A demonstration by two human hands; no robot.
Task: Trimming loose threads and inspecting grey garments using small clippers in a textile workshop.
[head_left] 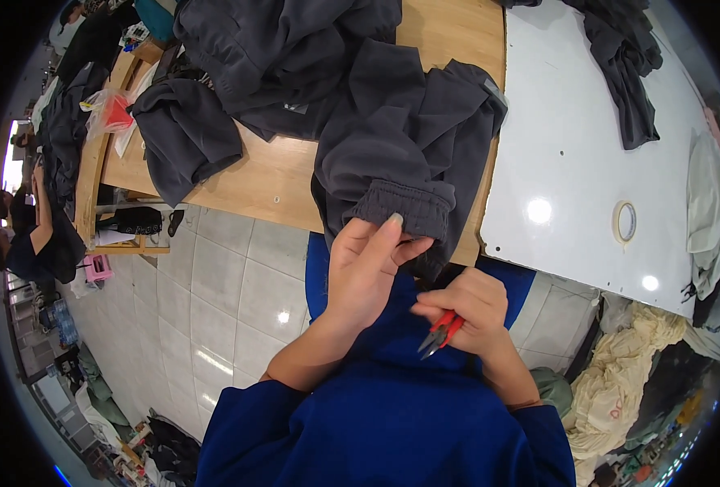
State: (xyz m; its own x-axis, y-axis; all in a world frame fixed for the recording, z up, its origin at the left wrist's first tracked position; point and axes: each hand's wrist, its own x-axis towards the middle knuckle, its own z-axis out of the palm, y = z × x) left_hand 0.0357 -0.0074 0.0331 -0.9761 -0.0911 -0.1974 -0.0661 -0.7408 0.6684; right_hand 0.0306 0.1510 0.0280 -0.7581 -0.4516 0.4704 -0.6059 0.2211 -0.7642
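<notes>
Two bare hands appear in the head view, with clock directions read from its centre. Just below centre, the left hand (368, 264) is clamped on the gathered band (409, 208) of a dark grey garment (376, 150), the thumb on the outer face and the other fingers behind the cloth. The garment lies at 12 to 1 o'clock on a wooden tabletop (283, 178), its lower part hanging past the near edge. At 4 o'clock, the right hand (472, 310) is closed around red-handled snips (444, 331), whose blades point toward 7 o'clock, apart from the band. More grey cloth forms a heap (287, 40) at 11 o'clock; a smaller grey piece (189, 134) lies at 10 o'clock, near a clear plastic bag (115, 111) showing red. A white tabletop (555, 211) extends from 2 to 3 o'clock, bearing a tape roll (617, 222) at 3 o'clock and another dark garment (632, 89) at 2 o'clock. Cream cloth (612, 390) lies bunched at 4 o'clock, beyond the right forearm.
</notes>
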